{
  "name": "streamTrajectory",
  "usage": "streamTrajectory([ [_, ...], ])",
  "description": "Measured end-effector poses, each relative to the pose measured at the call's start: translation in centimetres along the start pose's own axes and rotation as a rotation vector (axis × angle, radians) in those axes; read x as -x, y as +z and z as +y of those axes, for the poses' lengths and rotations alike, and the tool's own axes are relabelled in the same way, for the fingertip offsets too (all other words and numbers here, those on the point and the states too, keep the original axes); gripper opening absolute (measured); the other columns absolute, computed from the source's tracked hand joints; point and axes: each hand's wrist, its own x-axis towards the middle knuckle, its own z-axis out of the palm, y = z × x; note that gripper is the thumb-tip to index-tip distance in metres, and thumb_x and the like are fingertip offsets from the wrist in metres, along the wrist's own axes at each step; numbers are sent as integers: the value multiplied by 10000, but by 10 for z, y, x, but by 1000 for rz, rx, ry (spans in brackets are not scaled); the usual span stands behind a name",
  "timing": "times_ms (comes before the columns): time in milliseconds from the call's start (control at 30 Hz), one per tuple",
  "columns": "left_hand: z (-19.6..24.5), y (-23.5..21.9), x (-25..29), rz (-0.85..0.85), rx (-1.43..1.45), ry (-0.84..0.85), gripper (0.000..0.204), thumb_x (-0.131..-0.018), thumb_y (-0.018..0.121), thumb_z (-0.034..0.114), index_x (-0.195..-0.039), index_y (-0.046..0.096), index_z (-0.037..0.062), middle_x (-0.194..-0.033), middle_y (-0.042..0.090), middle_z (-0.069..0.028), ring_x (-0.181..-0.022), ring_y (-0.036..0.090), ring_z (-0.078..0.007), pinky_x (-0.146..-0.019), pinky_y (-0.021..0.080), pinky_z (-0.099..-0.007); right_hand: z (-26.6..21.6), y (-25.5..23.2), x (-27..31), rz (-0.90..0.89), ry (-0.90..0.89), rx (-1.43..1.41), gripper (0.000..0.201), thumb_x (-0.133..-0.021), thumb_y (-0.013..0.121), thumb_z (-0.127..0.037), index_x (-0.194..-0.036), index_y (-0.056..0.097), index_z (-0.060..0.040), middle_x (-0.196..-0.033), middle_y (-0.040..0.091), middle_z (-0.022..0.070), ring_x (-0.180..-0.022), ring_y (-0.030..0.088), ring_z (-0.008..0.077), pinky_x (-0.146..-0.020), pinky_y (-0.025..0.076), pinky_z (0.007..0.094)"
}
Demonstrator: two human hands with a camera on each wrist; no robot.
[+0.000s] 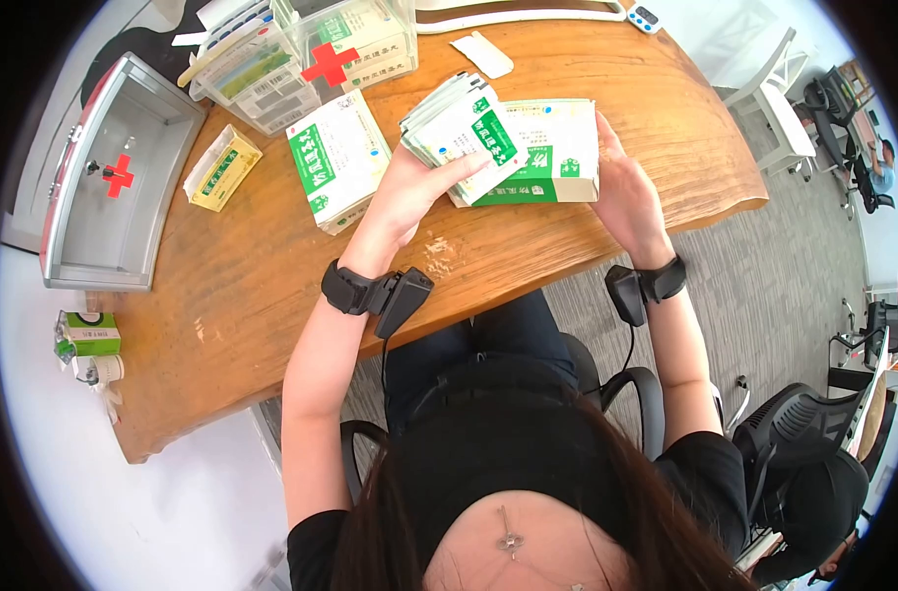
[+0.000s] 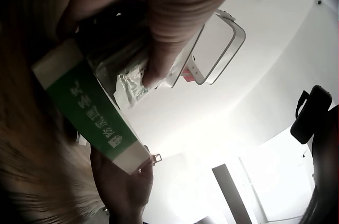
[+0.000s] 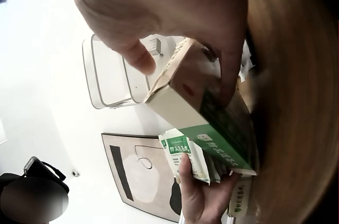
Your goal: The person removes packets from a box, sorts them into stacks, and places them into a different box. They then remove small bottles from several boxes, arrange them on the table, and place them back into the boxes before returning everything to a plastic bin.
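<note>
A fanned stack of green-and-white sachets (image 1: 468, 133) is gripped by the left hand (image 1: 419, 187), thumb on top. The stack overlaps the left part of a green-and-white box (image 1: 562, 148) on the table. The right hand (image 1: 628, 192) holds that box at its right end; in the right wrist view its fingers lie along the box (image 3: 212, 128), with the thumb at the near edge. Beside the left hand lies a second green-and-white box (image 1: 338, 158). The left wrist view shows the box's green side (image 2: 92, 110) below the left hand (image 2: 159, 12).
A small yellow box (image 1: 222, 169) and an open case with a red cross (image 1: 124, 177) stand at the left. Behind is a clear bin (image 1: 306, 59) of packages. A white paper piece (image 1: 483, 54) lies at the back of the wooden table (image 1: 665, 98).
</note>
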Motion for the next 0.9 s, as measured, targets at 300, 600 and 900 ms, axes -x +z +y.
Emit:
streamTrajectory([
  [300,1,-1,4,-28,-56,2,557,-781,751,141,-1256,502,-11,-1179,606,-115,-1088,572,-178,-917,464,-314,-17,-15,-13,189,105,490,621,-965,424,-438,-1430,297,-46,-1321,491,82,-1063,570,154,-881,460,304],
  [600,1,-5,2,-37,-38,-22,587,-787,747,170,-1275,481,-18,-1207,592,-122,-1123,553,-190,-951,443,-332,-21,-9,-2,-141,86,257,499,-1001,374,-355,-1386,401,-39,-1399,437,82,-1194,476,127,-960,420,325],
  [900,2,-6,3,-24,-12,-29,576,-785,746,161,-1268,488,-16,-1204,595,-120,-1123,555,-188,-950,442,-328,-20,-9,-3,-167,27,377,596,-964,434,-428,-1380,397,-3,-1428,404,95,-1232,455,144,-1009,387,341],
])
